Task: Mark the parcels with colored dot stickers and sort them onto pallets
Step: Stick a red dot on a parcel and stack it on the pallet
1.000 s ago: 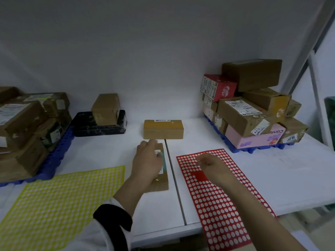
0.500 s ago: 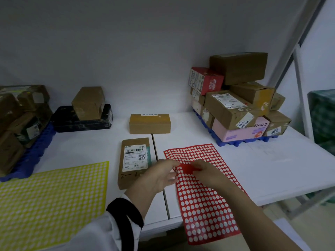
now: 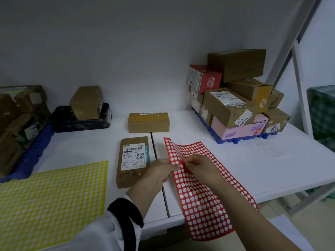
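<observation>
A red dot-sticker sheet (image 3: 203, 201) lies over the table's front edge, its left side lifted and curled. My left hand (image 3: 159, 172) pinches that left edge. My right hand (image 3: 201, 164) pinches the sheet just beside it. A flat brown parcel (image 3: 133, 160) with a white shipping label and "2-2" written on it lies left of the sheet. Another brown parcel (image 3: 148, 122) sits behind it. A yellow dot-sticker sheet (image 3: 52, 201) lies at the front left.
A blue pallet (image 3: 241, 139) at the back right carries a stack of several parcels (image 3: 233, 98). Another blue pallet (image 3: 30, 158) on the left holds brown parcels. A black tray (image 3: 79, 122) carries one brown box (image 3: 87, 102). A white shelf post (image 3: 301, 91) stands right.
My left hand left the flat parcel and came over to the red sheet. Both hands now pinch the sheet's left edge and have lifted it off the table.
</observation>
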